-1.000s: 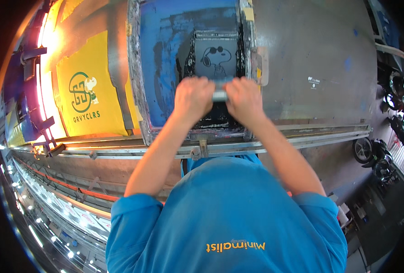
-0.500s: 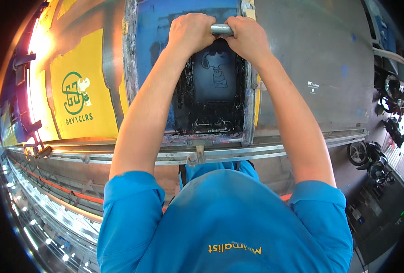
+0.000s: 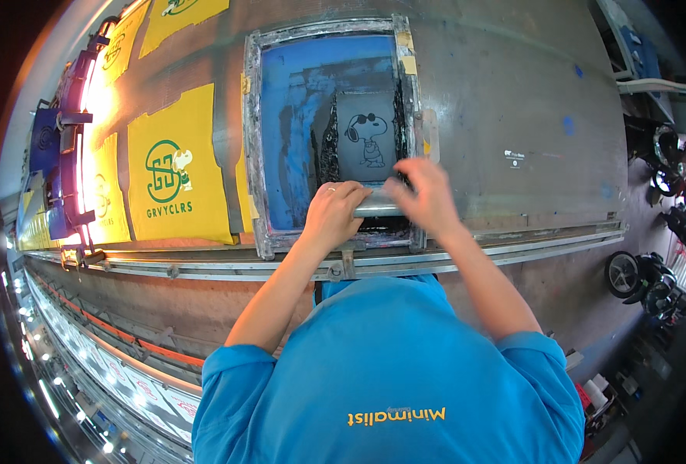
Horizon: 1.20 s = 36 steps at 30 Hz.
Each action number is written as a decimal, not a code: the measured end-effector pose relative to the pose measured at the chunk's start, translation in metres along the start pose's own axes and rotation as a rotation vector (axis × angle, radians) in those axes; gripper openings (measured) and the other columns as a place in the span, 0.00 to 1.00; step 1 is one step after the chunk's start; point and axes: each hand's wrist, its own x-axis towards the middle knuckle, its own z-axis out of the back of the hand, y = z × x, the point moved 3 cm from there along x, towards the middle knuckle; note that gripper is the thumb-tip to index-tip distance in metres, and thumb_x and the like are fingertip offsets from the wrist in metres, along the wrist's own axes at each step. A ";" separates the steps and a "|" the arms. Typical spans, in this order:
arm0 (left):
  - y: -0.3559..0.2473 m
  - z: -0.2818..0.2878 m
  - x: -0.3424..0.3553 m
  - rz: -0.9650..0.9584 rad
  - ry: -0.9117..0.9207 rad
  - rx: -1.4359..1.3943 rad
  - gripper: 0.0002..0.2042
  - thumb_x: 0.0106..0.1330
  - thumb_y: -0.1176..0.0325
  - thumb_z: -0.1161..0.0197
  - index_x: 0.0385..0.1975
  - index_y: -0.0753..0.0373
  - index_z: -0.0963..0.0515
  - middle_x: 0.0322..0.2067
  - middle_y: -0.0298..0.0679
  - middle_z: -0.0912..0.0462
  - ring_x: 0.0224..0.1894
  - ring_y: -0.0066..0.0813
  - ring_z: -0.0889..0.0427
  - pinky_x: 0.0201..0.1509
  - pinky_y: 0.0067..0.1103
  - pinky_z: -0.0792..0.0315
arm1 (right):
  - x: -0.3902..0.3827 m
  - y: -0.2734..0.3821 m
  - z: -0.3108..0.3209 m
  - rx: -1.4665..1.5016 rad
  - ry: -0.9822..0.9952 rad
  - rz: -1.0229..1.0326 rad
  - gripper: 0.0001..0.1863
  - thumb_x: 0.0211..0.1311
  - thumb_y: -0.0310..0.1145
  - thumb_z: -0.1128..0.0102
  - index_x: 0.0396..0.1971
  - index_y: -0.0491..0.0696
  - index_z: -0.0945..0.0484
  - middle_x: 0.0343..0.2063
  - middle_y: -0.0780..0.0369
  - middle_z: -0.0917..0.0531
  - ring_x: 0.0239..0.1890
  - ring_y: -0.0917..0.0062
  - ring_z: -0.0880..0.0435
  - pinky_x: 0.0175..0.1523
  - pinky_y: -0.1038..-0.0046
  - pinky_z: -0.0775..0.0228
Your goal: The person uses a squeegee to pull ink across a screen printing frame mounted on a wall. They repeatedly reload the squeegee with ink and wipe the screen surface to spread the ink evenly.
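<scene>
Left hand (image 3: 333,213) grips a silvery, straight, shiny squeegee bar (image 3: 378,204)

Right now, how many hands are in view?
2: the left hand on the left end of the squeegee, the right hand, blurred, by its right end. No others show.

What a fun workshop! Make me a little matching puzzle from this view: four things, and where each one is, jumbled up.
1. Left hand
2. Yellow cloths
3. Dog drawing
4. Motorbikes

A. Near the picture's right edge
B. On the framed screen
C. Gripping the metal bar
D. To the left of the framed screen

Pairs: 1-C, 2-D, 3-B, 4-A
</scene>
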 end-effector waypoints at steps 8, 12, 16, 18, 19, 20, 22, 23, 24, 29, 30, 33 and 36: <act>0.022 0.019 0.040 -0.046 0.202 0.006 0.14 0.60 0.66 0.24 0.46 0.55 0.12 0.41 0.38 0.10 0.48 0.40 0.13 0.60 0.37 0.29 | 0.067 -0.125 -0.026 0.240 -0.320 -0.722 0.18 0.71 0.38 0.32 0.53 0.41 0.15 0.39 0.58 0.12 0.40 0.70 0.14 0.47 0.66 0.24; 0.053 0.030 0.100 -0.069 0.103 -0.003 0.12 0.64 0.62 0.25 0.46 0.53 0.12 0.41 0.37 0.10 0.47 0.41 0.13 0.60 0.36 0.30 | 0.065 -0.129 -0.042 0.375 -0.404 -0.674 0.12 0.73 0.33 0.33 0.47 0.41 0.13 0.33 0.67 0.15 0.33 0.85 0.21 0.39 0.76 0.29; 0.077 0.032 0.150 -0.097 0.064 -0.012 0.09 0.64 0.60 0.26 0.41 0.54 0.11 0.38 0.36 0.09 0.45 0.40 0.12 0.54 0.38 0.28 | 0.063 -0.121 -0.033 0.322 -0.428 -0.697 0.14 0.70 0.37 0.32 0.43 0.40 0.12 0.32 0.57 0.10 0.36 0.73 0.14 0.46 0.66 0.24; 0.084 0.029 0.158 -0.082 0.051 0.002 0.10 0.63 0.60 0.25 0.41 0.55 0.11 0.39 0.37 0.10 0.46 0.42 0.12 0.55 0.39 0.27 | 0.064 -0.114 -0.027 0.356 -0.434 -0.649 0.12 0.72 0.34 0.33 0.44 0.40 0.13 0.33 0.64 0.12 0.35 0.81 0.19 0.42 0.73 0.28; 0.086 0.025 0.157 -0.047 0.066 0.021 0.11 0.63 0.60 0.25 0.41 0.55 0.11 0.39 0.37 0.10 0.47 0.42 0.13 0.55 0.39 0.27 | 0.064 -0.112 -0.026 0.386 -0.428 -0.661 0.11 0.73 0.33 0.33 0.45 0.40 0.13 0.34 0.67 0.13 0.35 0.85 0.21 0.40 0.76 0.30; 0.083 0.024 0.152 -0.046 0.035 -0.007 0.12 0.62 0.61 0.24 0.43 0.56 0.11 0.40 0.38 0.10 0.47 0.44 0.13 0.56 0.39 0.27 | 0.064 -0.108 -0.024 0.383 -0.445 -0.611 0.11 0.73 0.33 0.33 0.45 0.40 0.13 0.34 0.66 0.13 0.35 0.85 0.21 0.40 0.76 0.30; 0.078 0.011 0.129 0.014 0.016 -0.031 0.14 0.60 0.64 0.24 0.45 0.57 0.12 0.42 0.40 0.10 0.48 0.47 0.14 0.59 0.40 0.27 | 0.063 -0.106 -0.024 0.394 -0.449 -0.601 0.12 0.73 0.32 0.33 0.46 0.39 0.13 0.34 0.65 0.13 0.35 0.85 0.21 0.41 0.76 0.30; 0.073 0.005 0.113 0.006 0.017 -0.020 0.17 0.55 0.69 0.24 0.46 0.58 0.12 0.41 0.41 0.12 0.48 0.49 0.15 0.58 0.42 0.26 | 0.062 -0.107 -0.025 0.405 -0.467 -0.571 0.12 0.73 0.33 0.33 0.47 0.39 0.13 0.34 0.65 0.13 0.36 0.85 0.21 0.41 0.76 0.29; 0.063 0.000 0.091 -0.043 -0.006 0.006 0.21 0.50 0.73 0.26 0.47 0.58 0.14 0.41 0.42 0.13 0.49 0.50 0.16 0.57 0.42 0.26 | 0.061 -0.107 -0.025 0.419 -0.468 -0.576 0.13 0.73 0.33 0.33 0.48 0.39 0.13 0.34 0.65 0.13 0.36 0.85 0.21 0.41 0.75 0.29; 0.006 -0.021 -0.028 -0.074 0.053 -0.040 0.29 0.44 0.75 0.24 0.53 0.58 0.16 0.51 0.39 0.15 0.56 0.44 0.18 0.64 0.42 0.29 | 0.063 -0.095 -0.014 0.144 -0.560 -0.403 0.19 0.72 0.36 0.33 0.56 0.40 0.15 0.33 0.59 0.10 0.36 0.77 0.17 0.46 0.68 0.24; -0.001 -0.022 -0.042 -0.053 0.100 -0.020 0.30 0.44 0.75 0.23 0.54 0.58 0.17 0.53 0.38 0.14 0.59 0.41 0.18 0.66 0.42 0.30 | 0.064 -0.090 -0.009 0.136 -0.539 -0.388 0.20 0.72 0.36 0.33 0.58 0.41 0.15 0.32 0.60 0.10 0.35 0.78 0.17 0.44 0.68 0.25; -0.010 -0.013 -0.060 -0.043 0.023 -0.009 0.34 0.45 0.72 0.18 0.59 0.57 0.18 0.57 0.37 0.15 0.64 0.38 0.20 0.70 0.41 0.32 | 0.075 -0.071 -0.002 0.352 -0.500 -0.566 0.20 0.73 0.34 0.33 0.60 0.44 0.15 0.27 0.66 0.15 0.28 0.84 0.22 0.35 0.73 0.28; 0.003 0.009 -0.061 -0.030 0.026 -0.082 0.33 0.46 0.71 0.18 0.58 0.57 0.17 0.59 0.37 0.15 0.63 0.38 0.19 0.71 0.40 0.32 | 0.095 -0.038 -0.006 0.445 -0.499 -0.482 0.18 0.74 0.31 0.34 0.60 0.44 0.15 0.29 0.68 0.17 0.28 0.87 0.24 0.34 0.77 0.31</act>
